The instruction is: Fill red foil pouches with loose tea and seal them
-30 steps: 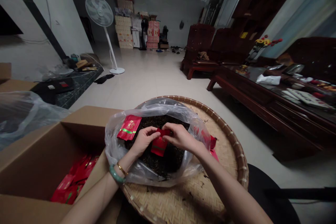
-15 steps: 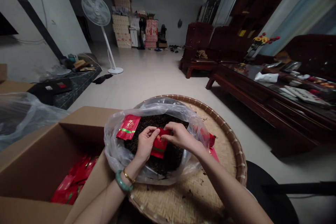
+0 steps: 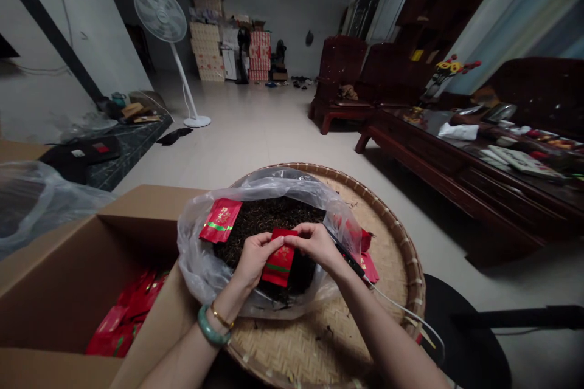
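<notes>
A small red foil packet [image 3: 278, 265] with a green stripe hangs upright between my hands. My left hand [image 3: 252, 258] pinches its left side near the top. Thumb and fingers of my right hand [image 3: 317, 242] grip the upper right of the same packet. Behind and below lies a clear plastic bag [image 3: 194, 267] with its mouth wide, full of dark dried tea leaves [image 3: 260, 216]. A second red packet [image 3: 221, 220] rests flat at the bag's left rim. Beside my right wrist, a slim black device [image 3: 347, 259] with a white cable shows, partly hidden by the hand.
The bag sits on a round woven bamboo tray [image 3: 392, 243]. More red packets [image 3: 366, 264] lie right of the bag. At left stands an open cardboard box [image 3: 41, 292] with several red packets inside. Farther off are a white fan [image 3: 159, 12] and a dark wooden table [image 3: 438, 170].
Both hands keep hold of the packet, which now shows more of its front and upper edge. The black device and its white cable have come into sight by my right wrist.
</notes>
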`<state>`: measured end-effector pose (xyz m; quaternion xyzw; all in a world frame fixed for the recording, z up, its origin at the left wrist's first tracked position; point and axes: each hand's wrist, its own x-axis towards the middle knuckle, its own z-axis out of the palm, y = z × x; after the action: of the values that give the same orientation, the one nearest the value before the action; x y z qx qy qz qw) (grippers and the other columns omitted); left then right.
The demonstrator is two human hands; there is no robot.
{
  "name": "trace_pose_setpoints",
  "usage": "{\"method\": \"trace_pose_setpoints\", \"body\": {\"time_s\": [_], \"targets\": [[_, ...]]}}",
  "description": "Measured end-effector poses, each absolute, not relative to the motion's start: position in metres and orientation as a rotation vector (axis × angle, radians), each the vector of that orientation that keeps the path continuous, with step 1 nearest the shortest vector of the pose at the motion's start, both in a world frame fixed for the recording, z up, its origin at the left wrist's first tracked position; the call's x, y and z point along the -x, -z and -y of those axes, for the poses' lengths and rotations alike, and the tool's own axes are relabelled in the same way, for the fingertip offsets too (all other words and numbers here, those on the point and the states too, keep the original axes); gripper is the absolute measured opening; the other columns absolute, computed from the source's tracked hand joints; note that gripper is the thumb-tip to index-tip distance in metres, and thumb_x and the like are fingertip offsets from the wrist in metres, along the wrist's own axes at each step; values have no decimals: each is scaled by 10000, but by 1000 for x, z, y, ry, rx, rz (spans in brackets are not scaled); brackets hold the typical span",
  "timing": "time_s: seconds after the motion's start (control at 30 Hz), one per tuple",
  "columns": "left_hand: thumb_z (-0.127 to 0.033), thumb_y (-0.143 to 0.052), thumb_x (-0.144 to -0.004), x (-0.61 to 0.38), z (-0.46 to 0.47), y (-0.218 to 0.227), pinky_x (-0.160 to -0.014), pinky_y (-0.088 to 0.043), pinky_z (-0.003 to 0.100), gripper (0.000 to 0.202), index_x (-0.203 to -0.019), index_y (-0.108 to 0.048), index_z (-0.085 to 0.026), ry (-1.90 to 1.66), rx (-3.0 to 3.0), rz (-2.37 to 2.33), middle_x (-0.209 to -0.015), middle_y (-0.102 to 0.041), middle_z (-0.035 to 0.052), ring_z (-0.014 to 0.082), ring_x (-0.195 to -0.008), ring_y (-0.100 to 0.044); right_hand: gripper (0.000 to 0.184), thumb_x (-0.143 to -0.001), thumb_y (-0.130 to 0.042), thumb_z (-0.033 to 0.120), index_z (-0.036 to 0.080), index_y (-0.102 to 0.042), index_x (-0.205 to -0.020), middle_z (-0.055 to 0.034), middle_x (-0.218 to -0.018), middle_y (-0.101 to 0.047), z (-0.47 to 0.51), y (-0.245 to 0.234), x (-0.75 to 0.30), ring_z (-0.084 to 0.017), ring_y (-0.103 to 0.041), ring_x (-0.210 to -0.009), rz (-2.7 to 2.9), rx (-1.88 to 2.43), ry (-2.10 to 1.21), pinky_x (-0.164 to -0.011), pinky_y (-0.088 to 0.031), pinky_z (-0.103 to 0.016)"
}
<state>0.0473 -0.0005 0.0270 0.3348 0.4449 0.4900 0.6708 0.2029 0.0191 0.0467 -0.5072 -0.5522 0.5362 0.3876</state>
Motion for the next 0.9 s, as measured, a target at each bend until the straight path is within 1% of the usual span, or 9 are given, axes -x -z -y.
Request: {"method": "trace_pose_setpoints", "body": {"time_s": [0.2, 0.3, 0.37, 0.43, 0.47, 0.53, 0.63, 0.73, 0.9], "targets": [[-365, -850, -535, -50, 12, -27, -597, -509, 238, 493, -910, -660, -108, -907, -717, -864, -746, -727, 53, 157, -617, -672, 294, -619, -738, 430, 144, -672, -609, 15, -521, -608, -10, -38, -203, -105, -509, -475, 1439, 1292, -1314, -483, -395, -228], [-325, -875, -486, -53, 15, -25, -602, -531, 265, 539, -919, -649, -96, -858, -698, -900, -792, -735, 86, 194, -647, -696, 272, -676, -704, 411, 144, -697, -730, -11, -603, -656, -8, -36, -208, -147, -577, -547, 1512, 1299, -1253, -539, -452, -260], [-332, -878, -473, -54, 16, -23, -581, -534, 260, 556, -922, -652, -94, -872, -651, -937, -847, -739, 109, 201, -654, -702, 268, -746, -655, 383, 157, -695, -885, -53, -785, -703, -8, -34, -219, -190, -632, -715, 1601, 1325, -1022, -663, -495, -306], [-334, -879, -469, -54, 15, -23, -570, -538, 257, 561, -927, -658, -99, -874, -612, -955, -925, -735, 133, 207, -675, -707, 280, -799, -616, 337, 176, -659, -1023, -100, -1015, -685, -6, -29, -236, -240, -611, -953, 1715, 1413, -657, -835, -474, -380], [-328, -880, -467, -54, 15, -23, -564, -539, 256, 554, -923, -661, -101, -874, -603, -962, -952, -732, 142, 210, -683, -709, 317, -789, -633, 318, 177, -637, -1073, -121, -1073, -665, -5, -26, -245, -269, -581, -1024, 1776, 1496, -493, -885, -450, -422], [-312, -880, -471, -53, 14, -23, -551, -539, 252, 527, -904, -667, -100, -877, -601, -969, -987, -725, 153, 214, -692, -711, 431, -762, -666, 290, 169, -583, -1168, -157, -1132, -632, -3, -15, -261, -308, -558, -1062, 1874, 1680, -328, -898, -438, -469], [-298, -877, -479, -52, 13, -25, -532, -536, 245, 508, -898, -671, -101, -892, -609, -968, -1018, -717, 161, 217, -692, -712, 522, -742, -682, 271, 157, -536, -1229, -165, -1122, -627, -1, 2, -276, -312, -575, -1049, 1963, 1798, -313, -875, -460, -456], [-300, -868, -499, -51, 12, -26, -533, -534, 245, 500, -913, -670, -101, -894, -625, -963, -1025, -714, 167, 222, -700, -714, 496, -733, -675, 279, 160, -560, -1201, -145, -1085, -646, -3, 10, -283, -290, -602, -1013, 1932, 1738, -374, -853, -481, -426], [-307, -860, -514, -50, 12, -26, -566, -534, 251, 481, -905, -677, -94, -844, -694, -957, -977, -724, 162, 213, -687, -711, 435, -728, -653, 324, 169, -620, -1133, -114, -1065, -683, -7, -13, -291, -264, -639, -945, 1819, 1554, -639, -807, -506, -400]]}}
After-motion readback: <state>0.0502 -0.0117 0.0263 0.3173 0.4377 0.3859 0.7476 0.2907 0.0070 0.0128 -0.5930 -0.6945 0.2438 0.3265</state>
